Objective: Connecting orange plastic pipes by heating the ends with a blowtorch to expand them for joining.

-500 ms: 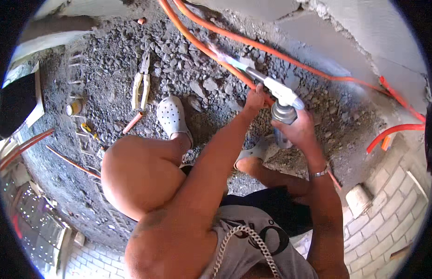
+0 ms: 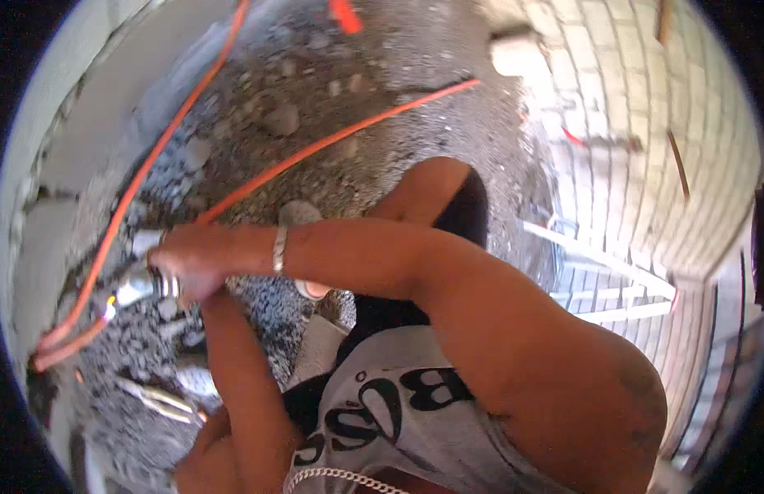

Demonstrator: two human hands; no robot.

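My right hand [image 2: 194,259] is closed around a gas blowtorch [image 2: 139,288], held low over the gravel. A small bright flame shows at its nozzle, close to an orange pipe [image 2: 316,148] that passes beneath my hands. Past the flame, the pipe's far part continues to the lower left. My left forearm [image 2: 242,379] reaches up under the right wrist; the left hand's fingers are hidden behind the right hand. Pliers with pale handles [image 2: 164,401] lie on the gravel below the torch.
A second orange pipe [image 2: 147,173] runs along a rough concrete wall base [image 2: 85,140] at left. A short red pipe end [image 2: 345,15] shows at the top. At right are pale brick paving [image 2: 620,99], a whitish bucket [image 2: 517,56] and a white frame [image 2: 620,259].
My view has swung to the right, so pipes, torch and pliers now appear farther left. The right hand still grips the blowtorch; the left hand, earlier seen gripping the orange pipe, is now hidden.
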